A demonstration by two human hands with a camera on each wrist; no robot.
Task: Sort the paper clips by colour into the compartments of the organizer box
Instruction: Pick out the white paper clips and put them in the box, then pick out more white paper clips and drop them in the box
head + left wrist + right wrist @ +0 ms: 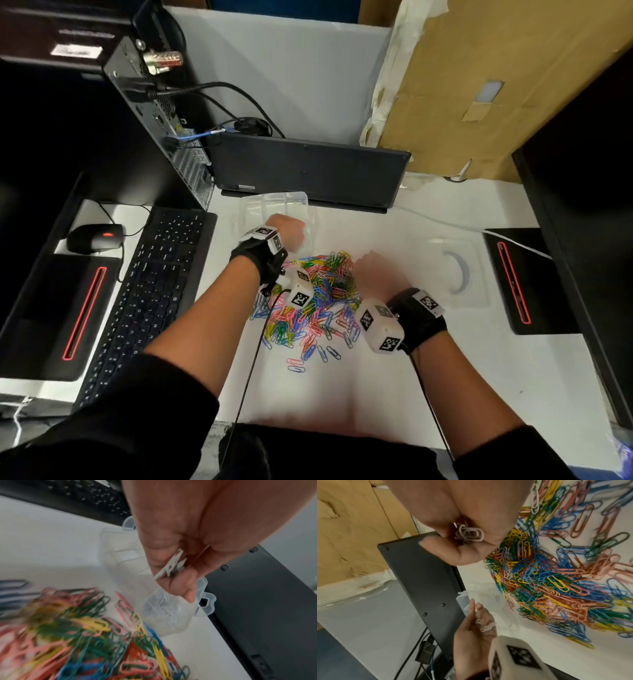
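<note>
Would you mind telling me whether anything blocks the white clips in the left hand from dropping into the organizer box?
Nothing visible does. The left hand holds the white clips directly above the open organizer box, whose lid is off. The compartment below already holds white clips, and the coloured pile lies beside the box, not over it.

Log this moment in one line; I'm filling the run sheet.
left hand: holds white clips over box | right hand: holds white clips | pile: unsorted

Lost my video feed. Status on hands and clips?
Left hand holds white clips over organizer box. Right hand holds white clips too, beside mixed pile. Nothing in the way.
</note>
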